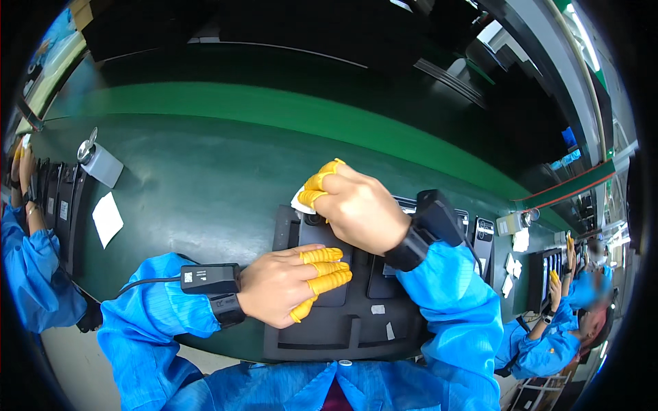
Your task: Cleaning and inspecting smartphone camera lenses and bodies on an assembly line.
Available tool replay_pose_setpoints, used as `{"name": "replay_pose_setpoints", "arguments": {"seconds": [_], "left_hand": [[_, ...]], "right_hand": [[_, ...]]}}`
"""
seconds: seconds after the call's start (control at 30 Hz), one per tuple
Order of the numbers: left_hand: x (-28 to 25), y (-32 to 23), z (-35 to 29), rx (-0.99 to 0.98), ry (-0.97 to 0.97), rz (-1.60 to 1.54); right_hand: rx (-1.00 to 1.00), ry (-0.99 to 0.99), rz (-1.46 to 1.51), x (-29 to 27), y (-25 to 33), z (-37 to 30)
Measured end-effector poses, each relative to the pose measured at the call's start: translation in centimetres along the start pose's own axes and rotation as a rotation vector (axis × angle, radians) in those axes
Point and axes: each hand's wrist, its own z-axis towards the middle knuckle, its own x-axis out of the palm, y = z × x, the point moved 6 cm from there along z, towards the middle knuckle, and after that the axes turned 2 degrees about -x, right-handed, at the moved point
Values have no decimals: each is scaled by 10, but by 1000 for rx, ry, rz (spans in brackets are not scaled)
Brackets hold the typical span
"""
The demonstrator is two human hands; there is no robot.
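Observation:
My left hand (pixel 291 284) lies with its fingers stretched out over a dark smartphone (pixel 313 235). Yellow finger cots cover several of its fingers. The phone rests in a black tray (pixel 308 335) with moulded recesses. At the phone's far end, next to a round camera lens (pixel 314 220), my right hand (pixel 363 209) pinches a white wipe (pixel 300 201). Its fingers also wear yellow cots, and they hide part of the wipe. Another dark phone (pixel 381 286) lies in the tray, partly under my right forearm.
A pump bottle (pixel 103 166) and a white sheet (pixel 107 219) are on the green bench (pixel 185 178) at left. More phones (pixel 484 233) stand right of my arm, near a second bottle (pixel 510 224) and crumpled wipes (pixel 510 267). Blue-sleeved co-workers sit on both sides.

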Motion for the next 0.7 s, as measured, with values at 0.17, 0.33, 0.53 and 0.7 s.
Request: {"name": "replay_pose_setpoints", "arguments": {"seconds": [0.17, 0.33, 0.53, 0.7], "left_hand": [[-1, 2, -3, -11, 47, -42], [-5, 2, -2, -46, 7, -47], [2, 0, -4, -33, 84, -36], [0, -1, -4, -53, 18, -6]], "right_hand": [[-61, -11, -71, -5, 13, -31], [83, 145, -136, -25, 12, -47], [-122, -54, -87, 0, 26, -12], [-98, 113, -149, -14, 23, -48]]}}
